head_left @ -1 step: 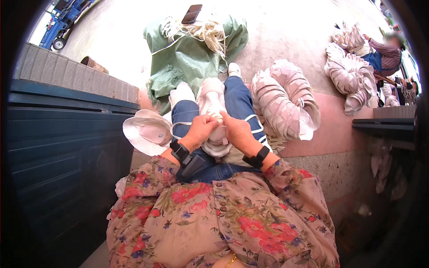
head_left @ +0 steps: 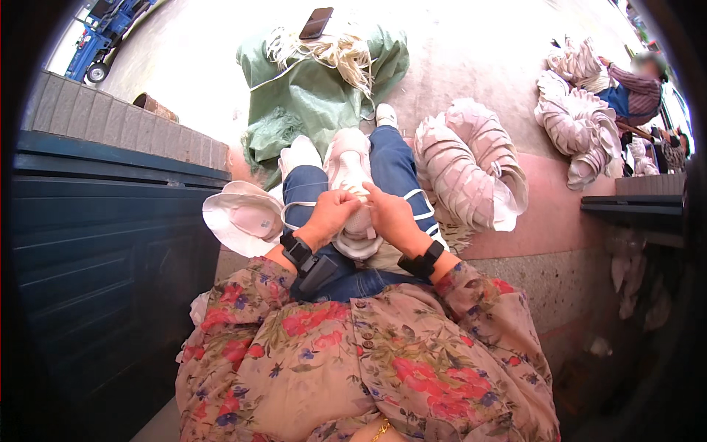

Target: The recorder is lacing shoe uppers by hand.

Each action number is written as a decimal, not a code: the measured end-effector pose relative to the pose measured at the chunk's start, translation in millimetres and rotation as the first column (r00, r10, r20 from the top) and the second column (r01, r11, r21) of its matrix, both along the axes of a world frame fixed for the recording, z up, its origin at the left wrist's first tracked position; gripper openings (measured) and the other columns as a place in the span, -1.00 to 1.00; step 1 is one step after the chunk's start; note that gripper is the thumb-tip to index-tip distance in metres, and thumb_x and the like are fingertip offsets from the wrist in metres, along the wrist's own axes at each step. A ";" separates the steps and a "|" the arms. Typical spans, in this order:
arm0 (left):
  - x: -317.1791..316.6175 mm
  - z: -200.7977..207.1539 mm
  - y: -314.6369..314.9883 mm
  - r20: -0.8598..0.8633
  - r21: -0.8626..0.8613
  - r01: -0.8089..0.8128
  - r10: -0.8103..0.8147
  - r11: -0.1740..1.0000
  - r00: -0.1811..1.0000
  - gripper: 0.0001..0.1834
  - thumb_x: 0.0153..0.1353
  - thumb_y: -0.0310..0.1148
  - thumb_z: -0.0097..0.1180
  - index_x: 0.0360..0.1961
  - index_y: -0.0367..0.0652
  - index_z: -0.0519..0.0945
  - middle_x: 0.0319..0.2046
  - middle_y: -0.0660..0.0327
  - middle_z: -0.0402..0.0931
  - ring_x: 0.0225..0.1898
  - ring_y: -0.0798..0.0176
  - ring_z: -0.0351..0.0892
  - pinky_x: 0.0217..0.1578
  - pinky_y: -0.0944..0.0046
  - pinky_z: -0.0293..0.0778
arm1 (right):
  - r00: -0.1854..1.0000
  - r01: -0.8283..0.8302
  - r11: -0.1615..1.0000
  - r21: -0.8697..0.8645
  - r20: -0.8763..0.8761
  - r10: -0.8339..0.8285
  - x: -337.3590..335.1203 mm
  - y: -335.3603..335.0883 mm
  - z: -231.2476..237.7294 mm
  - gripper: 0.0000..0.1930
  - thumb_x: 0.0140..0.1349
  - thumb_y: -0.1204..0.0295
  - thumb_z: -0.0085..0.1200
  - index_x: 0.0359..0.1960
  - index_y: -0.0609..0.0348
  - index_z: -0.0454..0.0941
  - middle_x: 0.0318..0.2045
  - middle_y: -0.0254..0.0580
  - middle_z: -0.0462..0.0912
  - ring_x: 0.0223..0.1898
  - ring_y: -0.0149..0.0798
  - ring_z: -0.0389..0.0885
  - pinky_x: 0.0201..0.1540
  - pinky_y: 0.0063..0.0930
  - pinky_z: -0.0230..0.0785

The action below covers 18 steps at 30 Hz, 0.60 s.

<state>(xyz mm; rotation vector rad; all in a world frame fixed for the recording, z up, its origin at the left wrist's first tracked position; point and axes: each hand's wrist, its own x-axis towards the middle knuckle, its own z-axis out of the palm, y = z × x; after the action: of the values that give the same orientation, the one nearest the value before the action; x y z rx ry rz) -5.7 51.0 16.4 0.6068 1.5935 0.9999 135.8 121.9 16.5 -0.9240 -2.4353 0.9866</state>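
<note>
Near the middle of the frame, a pale shoe sits lengthwise between the legs of the person's blue jeans, its toe toward the top. Both hands meet over its laced part: the left hand comes from the lower left and the right hand from the lower right, fingers bent and fingertips drawn close together on the shoe. What they pinch is too small to tell. Each wrist carries a black band, and a white strap crosses the jeans.

Left of the legs lies a white shoe part with a pinkish inside. Right of centre, a ring of nested pale shoe parts rests beside the right leg. At the upper centre, a green sack bears a heap of cream laces, with a dark phone by its top edge. Dark blue doors fill the left side, and a person in blue and checked clothes sits at the upper right beside more piled shoe parts.
</note>
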 end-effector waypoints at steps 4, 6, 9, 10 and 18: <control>3.4 3.4 -2.1 -0.233 0.036 0.062 -0.052 0.997 0.971 -0.82 0.01 -0.37 0.13 -0.51 -0.31 0.54 -0.60 0.22 0.51 -0.55 0.47 0.40 -0.51 0.43 0.34 | 0.987 0.091 0.963 -0.254 -0.104 -0.120 -5.4 -1.2 3.6 -0.67 0.03 0.54 -0.06 -0.10 0.20 0.40 -0.50 -0.01 0.56 -0.43 0.01 0.55 -0.38 -0.21 0.37; 5.0 7.4 0.7 -0.415 0.027 0.117 -0.096 0.993 0.905 -0.80 0.01 -0.35 0.13 -0.49 -0.31 0.54 -0.57 0.17 0.53 -0.56 0.40 0.45 -0.50 0.40 0.35 | 0.970 0.190 0.911 -0.366 -0.074 -0.232 -8.9 -1.4 0.4 -0.68 0.00 0.53 0.01 -0.13 0.23 0.42 -0.50 0.01 0.56 -0.41 -0.04 0.56 -0.36 -0.28 0.38; 3.7 17.7 3.8 -0.631 -0.112 0.243 -0.258 0.964 0.732 -0.78 0.00 -0.31 0.12 -0.40 -0.27 0.54 -0.50 -0.01 0.53 -0.48 0.11 0.54 -0.44 0.25 0.40 | 0.957 0.221 0.872 -0.437 -0.076 -0.281 -11.7 5.2 -0.7 -0.66 -0.04 0.51 0.06 -0.14 0.22 0.43 -0.52 -0.07 0.56 -0.47 -0.18 0.56 -0.38 -0.38 0.39; 2.9 21.7 1.6 -0.689 -0.088 0.285 -0.265 0.955 0.675 -0.77 -0.01 -0.31 0.10 -0.38 -0.24 0.53 -0.48 -0.06 0.52 -0.42 0.01 0.52 -0.40 0.18 0.40 | 0.956 0.221 0.872 -0.436 -0.079 -0.282 -11.3 6.9 -1.5 -0.66 -0.04 0.51 0.06 -0.14 0.22 0.43 -0.52 -0.07 0.56 -0.47 -0.18 0.56 -0.38 -0.38 0.39; -7.9 27.4 9.8 -0.693 -0.061 0.462 -0.370 0.885 0.618 -0.74 -0.03 -0.32 0.08 -0.31 -0.21 0.46 -0.45 -0.08 0.50 -0.33 -0.10 0.50 -0.32 0.03 0.39 | 0.938 0.180 0.696 -0.695 -0.091 -0.334 -6.7 14.6 -12.2 -0.62 -0.05 0.45 0.09 -0.13 0.28 0.44 -0.47 -0.15 0.56 -0.46 -0.35 0.50 -0.36 -0.52 0.37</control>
<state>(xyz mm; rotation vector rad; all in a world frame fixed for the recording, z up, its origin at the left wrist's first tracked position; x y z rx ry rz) -13.6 60.8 43.8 1.5103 1.8930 0.5190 129.2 136.6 4.3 -1.2618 -1.6805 1.8096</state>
